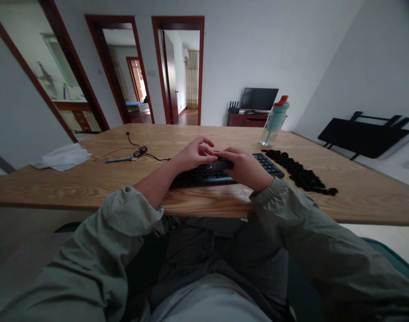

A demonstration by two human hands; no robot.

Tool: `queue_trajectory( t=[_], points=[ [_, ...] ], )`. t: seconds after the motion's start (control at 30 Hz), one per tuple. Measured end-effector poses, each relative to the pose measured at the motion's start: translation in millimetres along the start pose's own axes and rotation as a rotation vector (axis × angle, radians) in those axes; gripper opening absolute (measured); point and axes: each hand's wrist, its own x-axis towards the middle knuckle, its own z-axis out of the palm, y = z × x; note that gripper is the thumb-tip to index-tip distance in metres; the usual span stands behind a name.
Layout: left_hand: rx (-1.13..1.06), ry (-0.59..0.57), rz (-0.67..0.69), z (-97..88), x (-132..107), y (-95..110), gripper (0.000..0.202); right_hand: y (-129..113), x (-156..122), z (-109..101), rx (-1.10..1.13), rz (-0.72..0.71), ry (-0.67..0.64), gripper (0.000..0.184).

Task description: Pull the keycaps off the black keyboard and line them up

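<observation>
Over the black keyboard (221, 172) on the desk (90, 179), both hands pinch a long black key (221, 164), left hand (194, 154) and right hand (246, 167) each closing a grip on one end, with loose keycaps (298, 172) right of them.

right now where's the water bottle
In the head view the bottle stands upright on the far right of the table, beyond the keyboard and just behind the row of black keycaps.

Bare table (224, 134) lies open beyond the keyboard (204, 175); the keycap heap (300, 172) and bottle (274, 123) crowd the right, a cable (140, 151) the left.
</observation>
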Motion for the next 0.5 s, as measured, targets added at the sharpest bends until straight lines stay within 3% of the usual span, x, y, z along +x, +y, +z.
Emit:
queue_trajectory(
  t=[0.07,0.17,0.27,0.37,0.43,0.5],
  points=[
    [0.086,0.013,0.003,-4.1,3,2,0.048,10,-20,-19,-0.031,0.046,0.000,0.042],
    [0.242,0.142,-0.033,-28.6,3,-4,0.040,37,-65,-60,-0.062,0.200,0.049,0.033],
    [0.338,0.282,-0.138,-62.0,-4,-15,0.032,79,-125,-112,-0.153,0.438,0.134,0.025],
    [0.407,0.355,-0.207,-88.6,-14,-25,0.030,126,-188,-159,-0.268,0.654,0.146,0.036],
    [0.450,0.373,-0.226,-99.3,-19,-30,0.030,150,-221,-176,-0.286,0.850,0.089,0.044],
    [0.475,0.383,-0.243,-105.2,-21,-35,0.032,164,-241,-181,-0.226,0.956,0.047,0.041]
  ],
)
